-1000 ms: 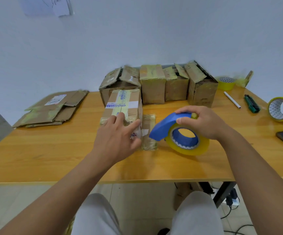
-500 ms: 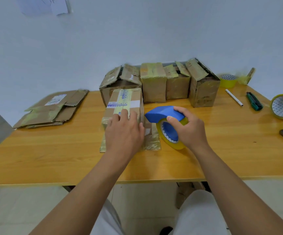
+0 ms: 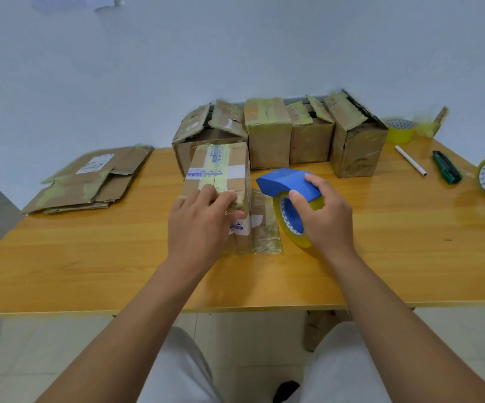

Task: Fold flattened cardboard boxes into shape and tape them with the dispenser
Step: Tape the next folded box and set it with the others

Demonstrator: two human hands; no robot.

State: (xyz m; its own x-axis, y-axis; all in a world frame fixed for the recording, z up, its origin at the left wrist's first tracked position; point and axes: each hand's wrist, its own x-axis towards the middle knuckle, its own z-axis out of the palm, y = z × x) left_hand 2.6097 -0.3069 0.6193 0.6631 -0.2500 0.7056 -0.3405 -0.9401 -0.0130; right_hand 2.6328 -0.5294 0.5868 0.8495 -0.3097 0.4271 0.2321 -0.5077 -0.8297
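On a glossy wooden table point(image 3: 90, 271), the left hand point(image 3: 197, 225) presses flat, straight-fingered, on a taped, creased cardboard box point(image 3: 221, 173) while the right hand point(image 3: 322, 216) grips the blue plastic tape dispenser point(image 3: 286, 181), its yellow roll touching the box's flap at 3 o'clock; at 12 o'clock stand crumpled finished boxes point(image 3: 270, 135), at 10 o'clock flattened cardboard point(image 3: 90, 181)

One wide-angle camera on my head, looking forward and down, my forearms reaching in from the near edge, orange-brown wooden table point(image 3: 381, 271) close below filling the middle, pale blue-white wall point(image 3: 235, 53) far behind, my lap and tiled floor nearest.
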